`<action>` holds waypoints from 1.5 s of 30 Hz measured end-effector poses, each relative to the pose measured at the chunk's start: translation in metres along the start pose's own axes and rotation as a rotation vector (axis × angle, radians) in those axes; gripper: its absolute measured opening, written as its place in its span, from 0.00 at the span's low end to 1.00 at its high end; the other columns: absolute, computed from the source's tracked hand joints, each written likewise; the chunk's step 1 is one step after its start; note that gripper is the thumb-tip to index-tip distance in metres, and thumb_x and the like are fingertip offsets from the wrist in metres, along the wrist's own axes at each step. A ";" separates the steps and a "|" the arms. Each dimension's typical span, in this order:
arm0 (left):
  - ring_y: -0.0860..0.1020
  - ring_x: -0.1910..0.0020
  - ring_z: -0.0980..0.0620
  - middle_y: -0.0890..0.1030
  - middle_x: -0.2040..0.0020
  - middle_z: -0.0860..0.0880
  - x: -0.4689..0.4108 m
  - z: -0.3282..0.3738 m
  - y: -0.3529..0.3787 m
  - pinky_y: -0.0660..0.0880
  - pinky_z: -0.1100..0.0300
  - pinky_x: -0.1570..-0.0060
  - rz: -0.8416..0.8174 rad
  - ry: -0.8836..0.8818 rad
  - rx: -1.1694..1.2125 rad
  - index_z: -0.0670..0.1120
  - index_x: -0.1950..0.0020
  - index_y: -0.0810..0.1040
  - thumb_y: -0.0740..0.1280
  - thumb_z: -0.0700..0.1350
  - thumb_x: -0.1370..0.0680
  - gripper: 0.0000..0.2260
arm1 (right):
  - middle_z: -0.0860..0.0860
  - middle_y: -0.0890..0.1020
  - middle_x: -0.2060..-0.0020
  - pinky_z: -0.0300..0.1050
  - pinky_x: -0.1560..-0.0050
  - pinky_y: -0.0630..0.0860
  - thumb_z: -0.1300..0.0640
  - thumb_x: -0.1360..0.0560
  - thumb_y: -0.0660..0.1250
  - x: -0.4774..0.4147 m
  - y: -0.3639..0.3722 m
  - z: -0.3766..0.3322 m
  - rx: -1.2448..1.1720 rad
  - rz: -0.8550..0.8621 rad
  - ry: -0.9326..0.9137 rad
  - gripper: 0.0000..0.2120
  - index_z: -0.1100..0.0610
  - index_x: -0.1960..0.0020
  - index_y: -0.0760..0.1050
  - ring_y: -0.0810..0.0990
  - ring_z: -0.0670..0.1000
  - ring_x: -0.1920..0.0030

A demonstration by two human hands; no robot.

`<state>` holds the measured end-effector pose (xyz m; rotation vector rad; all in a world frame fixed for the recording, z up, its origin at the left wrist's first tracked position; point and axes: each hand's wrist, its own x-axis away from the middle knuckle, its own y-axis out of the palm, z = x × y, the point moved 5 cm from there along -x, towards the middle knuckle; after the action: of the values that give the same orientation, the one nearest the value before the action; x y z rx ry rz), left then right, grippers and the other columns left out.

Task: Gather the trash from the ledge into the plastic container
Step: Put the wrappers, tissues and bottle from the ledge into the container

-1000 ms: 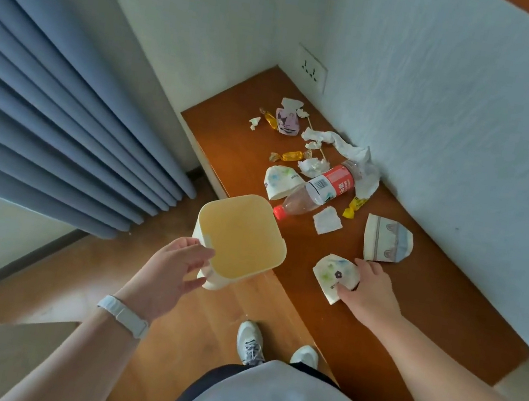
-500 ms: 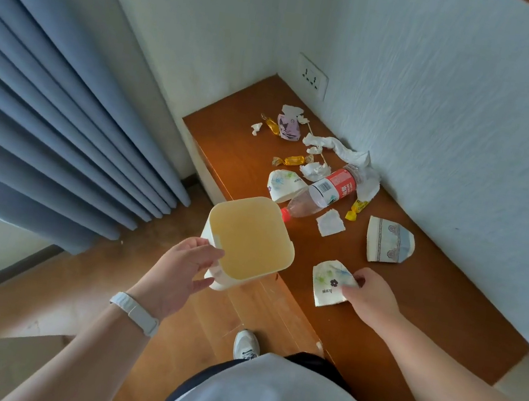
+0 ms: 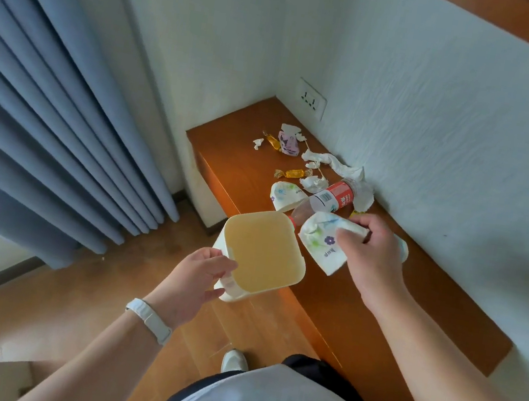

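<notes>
Left hand: the left hand (image 3: 198, 281) kept its hold on the plastic container (image 3: 263, 255), the fingers (image 3: 228, 265) curled over the near rim and wall, as one second before.
Right hand: the right hand (image 3: 372, 255) was no longer down on the ledge (image 3: 414, 293); it had risen and moved toward the container.
Right fingers: they were pinching the flowered paper cup (image 3: 322, 240), crushed, at its upper edge.
Cup position: earlier it lay flat on the ledge under the hand; now it hung in the air just beside the right rim of the container, not yet inside.
Container: it was open, tilted a little, held off the floor beside the front edge of the ledge; inside I saw only its yellow walls.
Trash on the ledge: the plastic bottle (image 3: 332, 199) with red label, a second flowered cup (image 3: 286, 196), the white tissues (image 3: 335, 163), a candy wrapper (image 3: 291, 172) and a pink wrapper (image 3: 287, 143) lay in the same places as before.
Patterned cup: it was now mostly hidden behind the right hand.
</notes>
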<state>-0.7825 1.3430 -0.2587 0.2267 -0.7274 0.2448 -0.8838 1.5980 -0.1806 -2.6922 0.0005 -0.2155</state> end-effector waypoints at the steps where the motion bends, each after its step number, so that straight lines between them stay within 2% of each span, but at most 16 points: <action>1: 0.77 0.51 0.48 0.78 0.49 0.44 0.001 -0.001 0.001 0.76 0.52 0.49 -0.004 0.004 -0.001 0.44 0.48 0.74 0.70 0.40 0.23 0.07 | 0.46 0.81 0.57 0.42 0.68 0.79 0.59 0.25 0.69 0.005 0.006 -0.008 0.024 -0.031 -0.029 0.10 0.45 0.51 0.73 0.83 0.48 0.60; 4: 0.77 0.51 0.49 0.79 0.49 0.44 0.005 -0.001 0.003 0.77 0.54 0.52 -0.010 0.022 -0.006 0.44 0.48 0.75 0.70 0.41 0.24 0.07 | 0.44 0.81 0.58 0.49 0.63 0.81 0.59 0.24 0.68 0.019 0.027 -0.018 0.126 -0.142 -0.068 0.10 0.45 0.51 0.72 0.83 0.49 0.59; 6: 0.78 0.51 0.49 0.79 0.49 0.44 0.007 -0.001 0.003 0.77 0.54 0.53 -0.022 0.029 -0.003 0.44 0.48 0.75 0.70 0.41 0.24 0.07 | 0.43 0.80 0.58 0.52 0.62 0.83 0.57 0.24 0.68 0.025 0.039 -0.016 0.232 -0.175 -0.082 0.08 0.46 0.48 0.72 0.83 0.49 0.60; 10: 0.80 0.51 0.49 0.81 0.49 0.44 0.010 0.001 0.005 0.76 0.53 0.50 -0.043 0.038 0.004 0.43 0.47 0.75 0.70 0.40 0.24 0.08 | 0.45 0.80 0.59 0.46 0.66 0.81 0.51 0.23 0.67 0.027 0.048 -0.011 0.440 -0.204 -0.152 0.13 0.50 0.40 0.72 0.81 0.46 0.62; 13: 0.81 0.51 0.50 0.83 0.49 0.44 0.012 0.004 0.007 0.76 0.53 0.50 -0.043 0.050 -0.015 0.43 0.46 0.74 0.70 0.40 0.23 0.08 | 0.44 0.78 0.59 0.46 0.66 0.77 0.49 0.22 0.66 0.021 0.048 -0.010 0.533 -0.195 -0.176 0.16 0.51 0.37 0.71 0.78 0.45 0.63; 16: 0.81 0.50 0.50 0.83 0.49 0.44 0.013 0.007 0.008 0.76 0.53 0.51 -0.040 0.053 -0.018 0.42 0.46 0.74 0.70 0.40 0.23 0.08 | 0.44 0.77 0.60 0.47 0.66 0.76 0.48 0.23 0.65 0.015 0.048 -0.008 0.547 -0.215 -0.145 0.18 0.51 0.35 0.69 0.78 0.46 0.65; 19: 0.81 0.49 0.49 0.83 0.48 0.44 0.014 0.011 0.010 0.76 0.53 0.50 -0.039 0.048 -0.011 0.42 0.46 0.74 0.70 0.39 0.23 0.08 | 0.45 0.78 0.57 0.51 0.59 0.81 0.46 0.23 0.65 0.007 0.048 -0.007 0.509 -0.239 -0.126 0.19 0.52 0.35 0.69 0.79 0.47 0.60; 23: 0.81 0.48 0.49 0.84 0.49 0.44 0.011 0.016 0.013 0.76 0.52 0.49 -0.027 0.050 -0.013 0.42 0.47 0.75 0.70 0.39 0.23 0.07 | 0.46 0.78 0.58 0.44 0.61 0.75 0.40 0.23 0.64 -0.009 0.045 -0.005 0.463 -0.253 -0.138 0.22 0.51 0.34 0.70 0.79 0.45 0.59; 26: 0.81 0.50 0.49 0.84 0.51 0.45 0.005 0.022 0.013 0.76 0.52 0.51 -0.014 0.049 -0.007 0.43 0.48 0.75 0.69 0.39 0.23 0.05 | 0.44 0.78 0.56 0.43 0.60 0.74 0.39 0.22 0.61 -0.022 0.034 0.002 0.456 -0.226 -0.130 0.23 0.52 0.33 0.69 0.78 0.44 0.56; 32: 0.81 0.51 0.48 0.83 0.51 0.44 -0.010 0.030 0.013 0.77 0.52 0.51 0.008 0.042 0.007 0.42 0.47 0.76 0.68 0.39 0.22 0.05 | 0.46 0.78 0.50 0.52 0.52 0.80 0.43 0.22 0.63 -0.064 0.001 0.058 0.669 -0.156 0.014 0.20 0.51 0.34 0.71 0.78 0.49 0.50; 35: 0.80 0.53 0.48 0.82 0.52 0.43 -0.017 0.033 0.012 0.78 0.51 0.50 0.036 0.026 0.003 0.42 0.48 0.76 0.68 0.38 0.22 0.04 | 0.52 0.75 0.37 0.56 0.48 0.81 0.44 0.23 0.65 -0.086 -0.015 0.102 0.776 -0.122 0.135 0.25 0.52 0.30 0.69 0.78 0.54 0.42; 37: 0.81 0.53 0.49 0.84 0.54 0.45 -0.021 0.035 0.013 0.77 0.52 0.52 0.046 0.021 0.003 0.42 0.48 0.76 0.68 0.38 0.21 0.04 | 0.54 0.71 0.32 0.58 0.46 0.79 0.44 0.24 0.65 -0.100 -0.026 0.130 0.786 -0.098 0.231 0.28 0.53 0.27 0.67 0.75 0.57 0.38; 40: 0.82 0.54 0.50 0.85 0.55 0.46 -0.027 0.039 0.012 0.78 0.49 0.48 0.054 0.019 0.016 0.42 0.46 0.76 0.69 0.39 0.22 0.06 | 0.58 0.71 0.34 0.61 0.42 0.77 0.41 0.26 0.66 -0.120 -0.042 0.157 0.766 -0.018 0.337 0.33 0.54 0.27 0.65 0.72 0.61 0.35; 43: 0.79 0.49 0.45 0.80 0.48 0.42 -0.032 0.042 0.008 0.75 0.43 0.38 0.088 0.001 0.017 0.42 0.45 0.75 0.71 0.41 0.24 0.10 | 0.61 0.70 0.34 0.62 0.39 0.74 0.36 0.28 0.68 -0.134 -0.048 0.171 0.777 0.026 0.409 0.40 0.60 0.27 0.62 0.70 0.64 0.34; 45: 0.78 0.48 0.45 0.78 0.47 0.41 -0.036 0.043 0.007 0.75 0.45 0.40 0.110 -0.008 0.032 0.43 0.45 0.75 0.69 0.40 0.22 0.08 | 0.62 0.70 0.34 0.62 0.39 0.73 0.36 0.28 0.68 -0.140 -0.046 0.174 0.808 0.012 0.397 0.41 0.61 0.27 0.62 0.69 0.65 0.34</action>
<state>-0.8372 1.3324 -0.2515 0.2180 -0.7456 0.3604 -0.9975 1.7187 -0.3376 -1.8149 0.0401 -0.5980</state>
